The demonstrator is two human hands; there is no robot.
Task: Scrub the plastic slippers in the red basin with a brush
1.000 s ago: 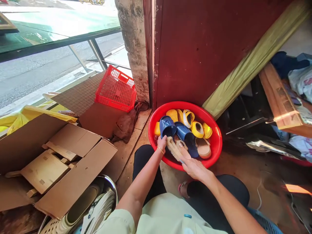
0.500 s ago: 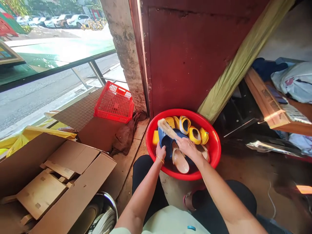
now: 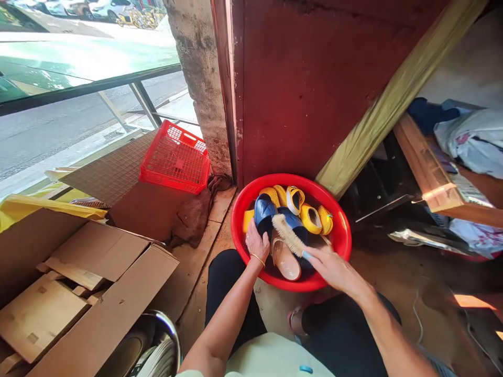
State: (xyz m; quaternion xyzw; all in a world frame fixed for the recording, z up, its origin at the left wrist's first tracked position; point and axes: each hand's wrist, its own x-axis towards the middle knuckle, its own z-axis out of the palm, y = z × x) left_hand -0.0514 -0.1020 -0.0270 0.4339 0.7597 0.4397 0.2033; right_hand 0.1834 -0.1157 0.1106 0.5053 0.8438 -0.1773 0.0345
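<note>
A red basin (image 3: 346, 233) stands on the floor between my knees, filled with footwear. My left hand (image 3: 257, 242) grips a dark blue slipper (image 3: 264, 209) at the basin's left side; part of the slipper is hidden by the fingers. With my right hand (image 3: 334, 267) I hold a scrubbing brush (image 3: 287, 232) by its light blue handle. Its pale bristles hang over a second blue slipper (image 3: 294, 222), just right of the held one; whether they touch it I cannot tell. Nearer me lies a beige sandal (image 3: 286, 261). Several yellow shoes (image 3: 311, 218) rest along the far side.
An open cardboard box (image 3: 113, 303) with wooden pieces stands at left. Behind it a red plastic crate (image 3: 176, 162) leans near the wall. A dark red door (image 3: 283, 94) rises behind the basin. A wooden shelf (image 3: 428, 162) with bags juts in at right.
The brush has moved from above the held slipper toward the right and nearer me, and my right hand has drawn back. The held slipper has turned so its upper shows. The view has shifted slightly.
</note>
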